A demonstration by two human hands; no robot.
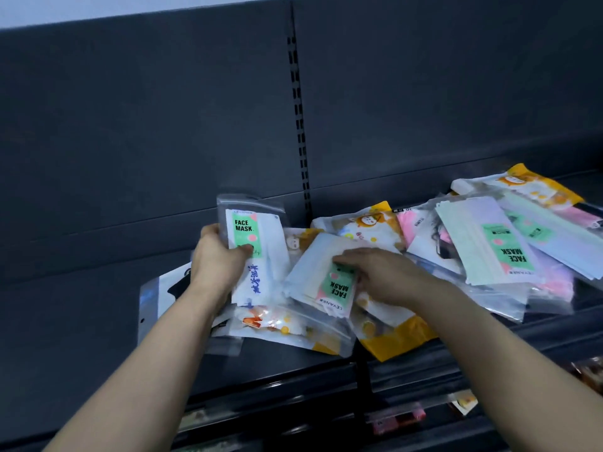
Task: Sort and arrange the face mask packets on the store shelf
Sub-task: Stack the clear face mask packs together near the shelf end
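A loose heap of face mask packets lies across the dark shelf (pixel 98 321). My left hand (pixel 217 259) grips an upright clear packet with a green FACE MASK label (pixel 253 223), held together with a white packet bearing blue writing (pixel 261 282). My right hand (pixel 381 275) rests fingers-down on a tilted packet with a green label (pixel 321 282) in the middle of the heap. Whether the right hand grips that packet is unclear. Yellow-edged cartoon packets (pixel 388 337) lie beneath and behind. More pale green and pink packets (pixel 489 243) are piled to the right.
The dark back panel (pixel 146 125) rises behind the shelf, with a slotted upright (pixel 298 125) at its middle. A packet with a black mask (pixel 176 288) lies at the heap's left end. Lower shelves with small goods (pixel 398 419) show below the front edge.
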